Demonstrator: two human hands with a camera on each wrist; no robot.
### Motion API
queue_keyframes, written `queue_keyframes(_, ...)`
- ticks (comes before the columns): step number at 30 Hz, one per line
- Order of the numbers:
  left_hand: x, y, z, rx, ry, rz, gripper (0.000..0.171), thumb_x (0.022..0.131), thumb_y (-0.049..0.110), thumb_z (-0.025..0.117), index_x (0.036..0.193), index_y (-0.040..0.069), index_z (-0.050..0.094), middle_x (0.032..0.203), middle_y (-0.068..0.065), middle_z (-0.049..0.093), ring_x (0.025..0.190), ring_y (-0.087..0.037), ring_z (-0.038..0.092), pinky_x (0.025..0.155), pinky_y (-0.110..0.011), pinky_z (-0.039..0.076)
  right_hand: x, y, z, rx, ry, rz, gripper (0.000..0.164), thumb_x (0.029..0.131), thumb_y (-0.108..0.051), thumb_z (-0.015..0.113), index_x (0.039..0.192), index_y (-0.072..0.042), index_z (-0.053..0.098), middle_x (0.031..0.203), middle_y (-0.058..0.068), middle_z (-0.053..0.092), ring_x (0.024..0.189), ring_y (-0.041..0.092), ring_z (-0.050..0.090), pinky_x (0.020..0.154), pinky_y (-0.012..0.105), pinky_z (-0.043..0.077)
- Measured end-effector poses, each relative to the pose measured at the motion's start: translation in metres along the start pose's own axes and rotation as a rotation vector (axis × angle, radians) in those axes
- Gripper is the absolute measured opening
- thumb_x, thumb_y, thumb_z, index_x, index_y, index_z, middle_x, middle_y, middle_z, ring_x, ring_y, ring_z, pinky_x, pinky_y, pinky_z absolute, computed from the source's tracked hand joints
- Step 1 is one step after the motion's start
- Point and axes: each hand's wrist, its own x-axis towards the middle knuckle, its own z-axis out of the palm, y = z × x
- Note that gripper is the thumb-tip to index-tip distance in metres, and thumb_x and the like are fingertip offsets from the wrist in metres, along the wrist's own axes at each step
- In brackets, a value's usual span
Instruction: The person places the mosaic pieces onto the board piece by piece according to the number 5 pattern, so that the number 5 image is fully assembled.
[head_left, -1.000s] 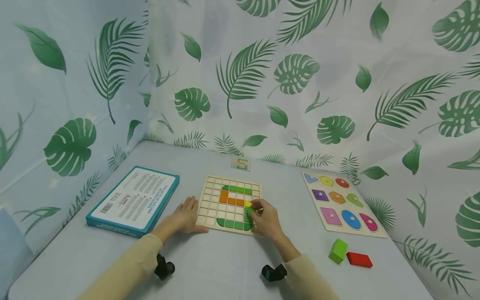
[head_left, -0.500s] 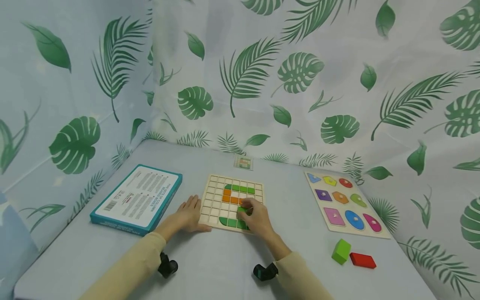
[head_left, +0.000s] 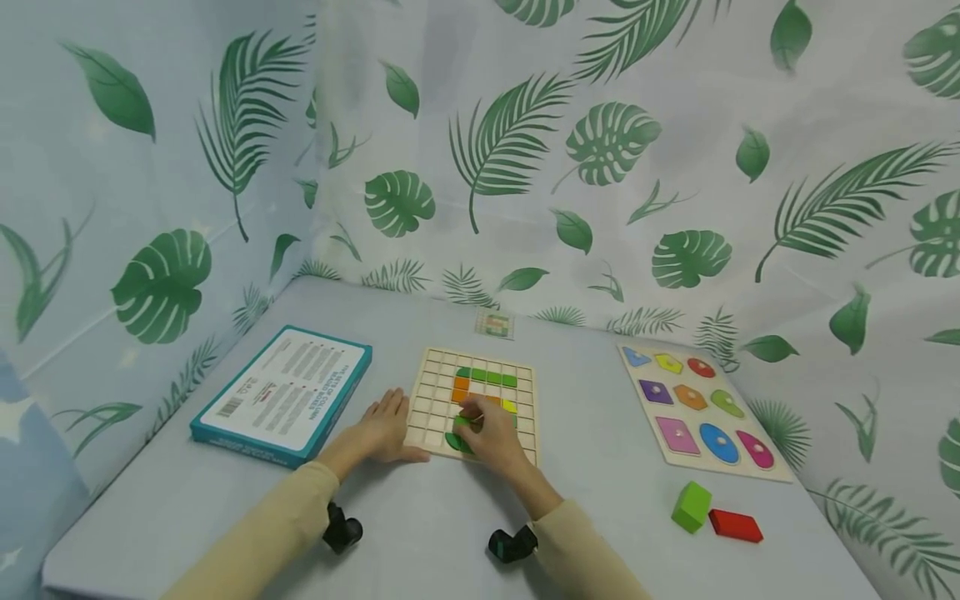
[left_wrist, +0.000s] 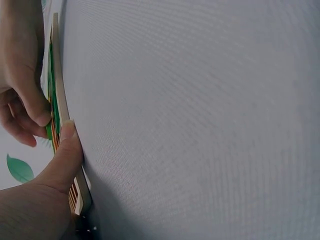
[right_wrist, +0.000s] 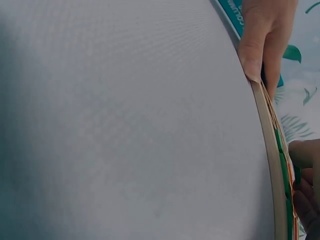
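Observation:
A square wooden grid board [head_left: 422, 404] lies flat on the table in the head view, with green, orange and yellow tiles in some of its cells. My right hand [head_left: 497, 437] is over its front middle, pinching a small green tile [head_left: 462, 423] between thumb and fingers. The right wrist view shows this green tile [right_wrist: 297, 174] standing at the board's surface. My left hand [head_left: 384, 429] rests at the board's left front corner, fingers extended along the left side and thumb [left_wrist: 70, 150] against the front edge. Cells under my right hand are hidden. A yellow tile [head_left: 509, 406] shows beside my knuckles.
A teal-edged flat box [head_left: 281, 396] lies left of the board. Behind the board is a small pattern card [head_left: 495, 323]. A shape puzzle board [head_left: 667, 440] lies at the right, with a green block [head_left: 692, 507] and a red block [head_left: 736, 525] in front of it.
My right hand has moved left across the board with the green tile, uncovering the yellow tile. My left hand has stayed at the corner. The head view has shifted slightly.

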Motion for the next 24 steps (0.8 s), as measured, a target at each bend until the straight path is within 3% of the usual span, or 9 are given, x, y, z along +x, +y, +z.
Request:
queue_keyframes(5,-0.0013,0.0044,-0.0011,-0.021,0.003,0.010,0.101,0.083,0.054,0.065,0.142,-0.015,0.021,0.150,-0.031,0.013,0.140,-0.042,0.009,0.110,-0.052,0.017,-0.0009,-0.0012,0.0009,0.005,-0.002,0.032,0.032,0.079,-0.001,0.074,0.108,0.003,0.062,0.090,0.007,0.066,0.081,0.017,0.062,0.069,0.026,0.053)
queue_keyframes(17,-0.0026,0.0076,-0.0013,-0.019,-0.009,0.005,0.101,0.083,0.055,0.065,0.143,-0.014,0.021,0.151,-0.030,0.013,0.140,-0.041,0.009,0.110,-0.052,0.016,-0.0007,-0.0032,0.0047,-0.029,0.013,0.004,0.031,0.078,-0.001,0.074,0.106,0.002,0.062,0.089,0.006,0.067,0.079,0.017,0.062,0.068,0.028,0.053)
queue_keyframes(24,-0.0016,0.0088,-0.0013,-0.022,-0.009,-0.004,0.102,0.082,0.054,0.065,0.143,-0.014,0.020,0.151,-0.030,0.013,0.140,-0.041,0.009,0.111,-0.051,0.016,0.0004,-0.0035,-0.0021,0.001,-0.002,0.036,0.027,0.083,0.000,0.067,0.109,0.003,0.061,0.092,0.009,0.067,0.082,0.017,0.061,0.071,0.028,0.052)
